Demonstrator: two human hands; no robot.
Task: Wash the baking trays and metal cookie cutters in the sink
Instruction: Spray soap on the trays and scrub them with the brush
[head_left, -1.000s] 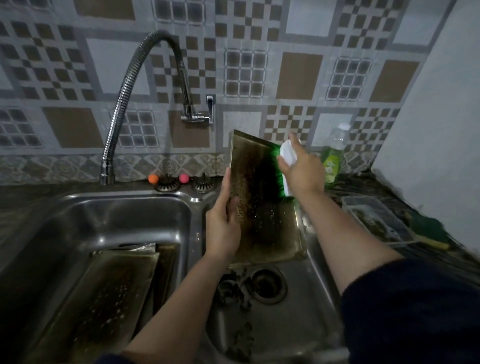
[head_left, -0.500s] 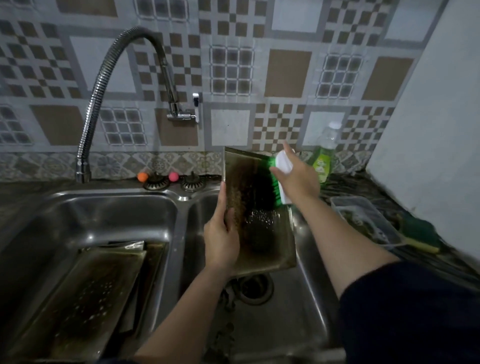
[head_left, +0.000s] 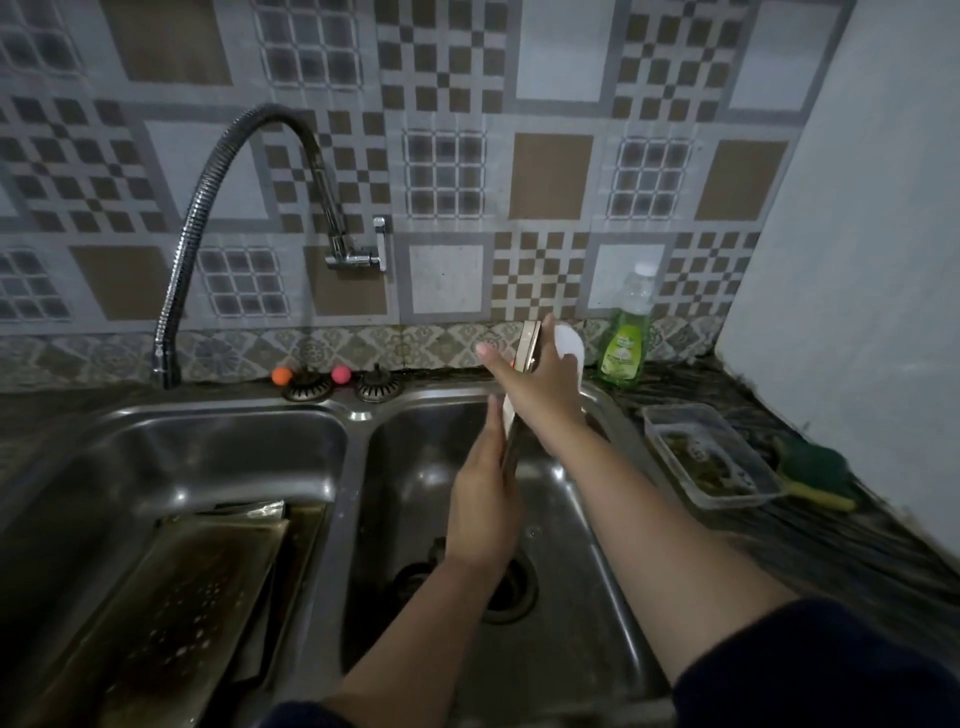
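Note:
Over the right basin (head_left: 597, 545) I hold a stained baking tray (head_left: 528, 347) turned edge-on, so only its thin rim shows. My left hand (head_left: 483, 504) grips its lower part, fingers lying up along it. My right hand (head_left: 540, 384) reaches across the tray's top and holds a white-handled scrubbing brush (head_left: 569, 345); its bristles are hidden. Further stained trays (head_left: 156, 597) lie stacked in the left basin. Dark shapes sit by the drain (head_left: 511, 592), mostly hidden by my left arm.
A flexible tap (head_left: 249, 150) arches over the left basin. Two strainers (head_left: 306, 387) and two small balls (head_left: 282, 375) sit on the sink's back ledge. A green soap bottle (head_left: 623, 343), a clear plastic container (head_left: 706, 457) and a green sponge (head_left: 815, 467) stand on the right counter.
The tray has swung from facing me to edge-on. My right hand with the brush has moved up over the tray's top edge, and the green bristles have gone out of sight.

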